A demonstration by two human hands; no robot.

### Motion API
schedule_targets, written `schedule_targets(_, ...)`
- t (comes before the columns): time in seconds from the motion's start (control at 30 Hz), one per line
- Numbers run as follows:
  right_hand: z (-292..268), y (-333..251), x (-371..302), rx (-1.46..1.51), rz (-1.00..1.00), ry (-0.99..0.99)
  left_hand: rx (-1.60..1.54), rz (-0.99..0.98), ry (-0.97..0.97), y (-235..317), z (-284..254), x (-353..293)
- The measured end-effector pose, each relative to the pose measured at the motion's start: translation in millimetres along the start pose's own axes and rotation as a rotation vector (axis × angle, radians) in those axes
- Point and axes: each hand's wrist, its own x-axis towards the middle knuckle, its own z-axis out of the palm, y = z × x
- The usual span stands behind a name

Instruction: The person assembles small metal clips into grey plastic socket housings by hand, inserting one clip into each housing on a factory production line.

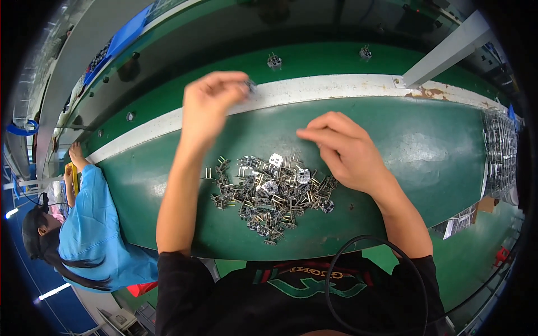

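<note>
A loose pile of small electronic parts point(263, 193), silvery and dark discs with long metal pins, lies on the green worktop point(443, 157) in front of me. Beyond the pile, my left hand point(210, 103) is raised at the white rail point(319, 84). Its thumb and fingers pinch one small pinned part point(251, 87), slightly blurred. Just right of the pile hovers my right hand point(347, 148). Its index finger stretches to the left and the thumb is apart from it, with nothing visible between them.
Past the rail runs a green strip with single parts point(274, 61) spaced along it. A grey post point(448, 50) rises from the rail at right. Stacked clear trays point(500, 151) stand at the right end. A co-worker in blue point(92, 224) sits at left. A black cable point(336, 263) loops near me.
</note>
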Motion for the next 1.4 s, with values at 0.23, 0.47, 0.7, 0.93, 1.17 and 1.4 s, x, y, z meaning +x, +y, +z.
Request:
schedule_targets(0.23, 13, 2, 2, -0.058, -0.01, -0.319, 0.376, -0.02, 0.311, -50, -92, 112)
schedule_targets(0.47, 4, 10, 3, 0.041, 0.108, -0.403, 0.59, 0.221, 0.371, -47, -82, 94)
schedule_targets(0.7, 3, 3, 5, 0.41, 0.433, -0.201, 0.681, 0.283, -0.247, -33, -69, 45)
schedule_targets(0.93, 3, 16, 2, 0.662, 0.287, 0.011, 0.106, -0.078, -0.092, -33, -58, 44)
schedule_targets(1.17, 1, 4, 0, 0.548, 0.501, 0.059, -0.552, -0.188, -0.088, -14, 10, -35)
schedule_targets(1.4, 8, -13, 3, 0.15, 0.18, 0.034, -0.577, -0.253, -0.296, -14, 38, -81)
